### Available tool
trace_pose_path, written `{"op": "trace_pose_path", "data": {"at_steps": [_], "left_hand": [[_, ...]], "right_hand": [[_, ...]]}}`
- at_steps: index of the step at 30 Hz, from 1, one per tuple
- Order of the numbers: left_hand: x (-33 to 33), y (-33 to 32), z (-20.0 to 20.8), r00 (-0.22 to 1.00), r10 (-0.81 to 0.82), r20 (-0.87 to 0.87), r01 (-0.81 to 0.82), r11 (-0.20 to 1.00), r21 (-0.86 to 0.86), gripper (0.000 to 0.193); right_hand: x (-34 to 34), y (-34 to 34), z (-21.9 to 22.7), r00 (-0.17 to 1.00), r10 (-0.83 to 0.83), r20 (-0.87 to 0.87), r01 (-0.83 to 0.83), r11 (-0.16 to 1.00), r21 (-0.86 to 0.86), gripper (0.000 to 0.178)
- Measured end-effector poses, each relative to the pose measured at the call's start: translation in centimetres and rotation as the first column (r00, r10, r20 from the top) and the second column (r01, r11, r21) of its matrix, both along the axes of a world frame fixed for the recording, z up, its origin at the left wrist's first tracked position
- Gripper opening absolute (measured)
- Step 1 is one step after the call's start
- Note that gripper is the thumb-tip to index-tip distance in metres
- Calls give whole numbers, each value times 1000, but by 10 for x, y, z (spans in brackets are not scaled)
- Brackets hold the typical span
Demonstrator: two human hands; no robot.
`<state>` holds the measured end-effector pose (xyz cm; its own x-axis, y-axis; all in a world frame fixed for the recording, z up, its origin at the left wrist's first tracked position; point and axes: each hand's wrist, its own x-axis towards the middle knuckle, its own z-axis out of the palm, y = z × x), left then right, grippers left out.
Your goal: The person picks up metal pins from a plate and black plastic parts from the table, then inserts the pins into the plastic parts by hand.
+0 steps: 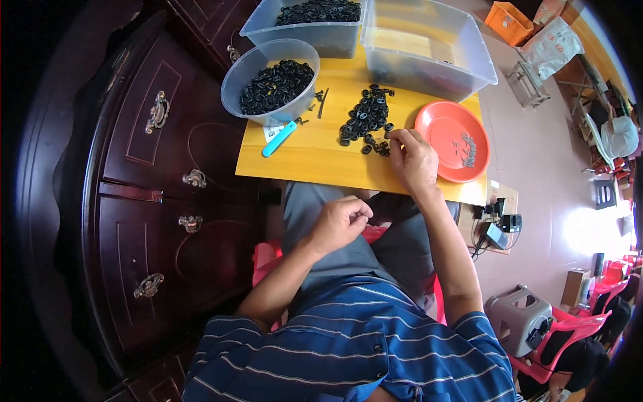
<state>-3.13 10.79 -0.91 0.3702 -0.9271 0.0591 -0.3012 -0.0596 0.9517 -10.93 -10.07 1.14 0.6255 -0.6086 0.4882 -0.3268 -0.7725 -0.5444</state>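
On the yellow table (321,167) lies a loose pile of small black oval parts (365,114), some with holes through them. My right hand (415,159) is at the pile's near right edge, fingers bent down and closed together, tips against the black parts. Whether a part is pinched between them is hidden. Over my lap, in front of the table edge, my left hand (340,222) is closed, thumb against the curled fingers; anything inside it is too small to see. An orange-red plate (435,124) to the right of my right hand bears many tiny grey pieces (469,151).
A round clear tub (231,94) of black parts stands at the left, with a turquoise-handled knife (279,139) in front. Two clear bins (341,40) (429,74) stand at the back. Dark cabinets (144,194) line the left. Chargers and cables (495,231) lie at the right.
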Motion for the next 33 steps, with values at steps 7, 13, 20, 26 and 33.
{"op": "trace_pose_path", "data": {"at_steps": [7, 13, 20, 26, 33], "left_hand": [[2, -2, 0, 993, -52, 111, 52, 999, -5, 5], [11, 2, -13, 980, 63, -190, -74, 996, -50, 7], [20, -2, 4, 931, 209, -300, -230, 973, -36, 10], [11, -18, 11, 926, 217, -309, -250, 966, -68, 15], [8, -30, 22, 976, 179, -124, -198, 967, -158, 25]], "right_hand": [[-23, 23, 6, 990, -4, 143, -36, 960, 277, 14], [-40, 47, -9, 972, 38, 231, -188, 712, 676, 16], [-45, 57, -14, 907, 35, 419, -413, 268, 871, 15], [-48, 60, -8, 896, 71, 437, -438, 292, 850, 12], [-50, 63, -7, 910, 74, 408, -408, 337, 849, 13]]}}
